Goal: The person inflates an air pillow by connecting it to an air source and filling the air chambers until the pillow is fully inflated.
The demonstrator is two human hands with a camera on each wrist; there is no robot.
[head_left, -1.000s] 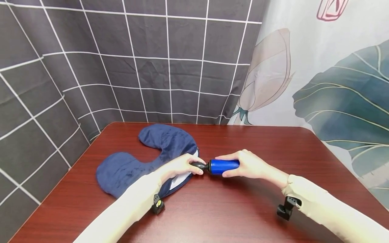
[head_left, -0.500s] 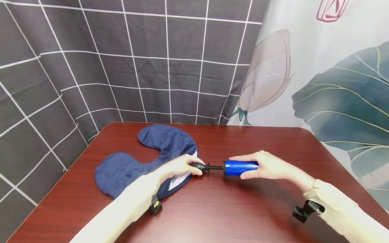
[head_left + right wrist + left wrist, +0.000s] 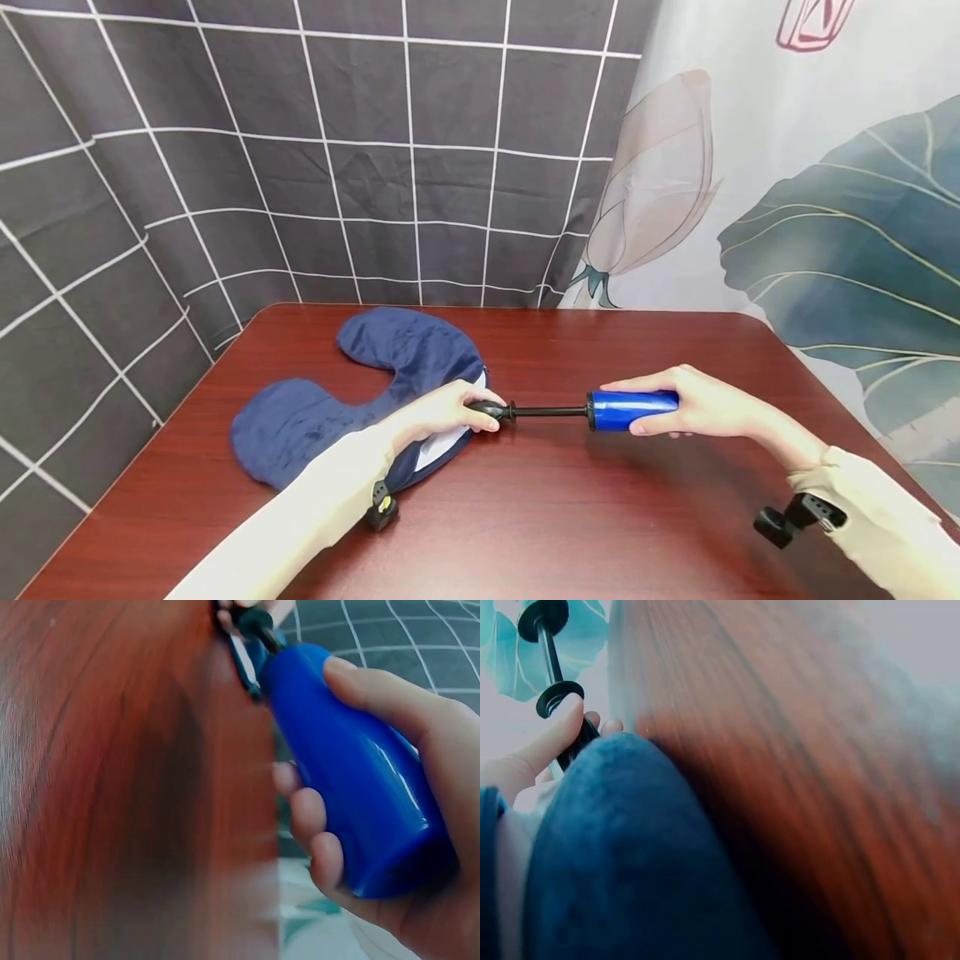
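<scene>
A hand pump lies level between my hands, its blue barrel to the right and its black rod drawn out to the left. My right hand grips the barrel; the right wrist view shows the thumb along one side and fingers curled round the other. With my left hand I hold the black handle at the rod's end. Under the left forearm is a navy U-shaped neck pillow with a white strip showing along its edge. In the left wrist view, navy plush hides part of that hand.
The reddish-brown wooden table spreads under both arms. Behind it hangs a dark grey curtain with a white grid, and to the right a pale one printed with a bud and leaves.
My right hand has moved right with the blue barrel, drawing more of the pump's black rod out. The left hand has stayed nearly in place on the handle.
</scene>
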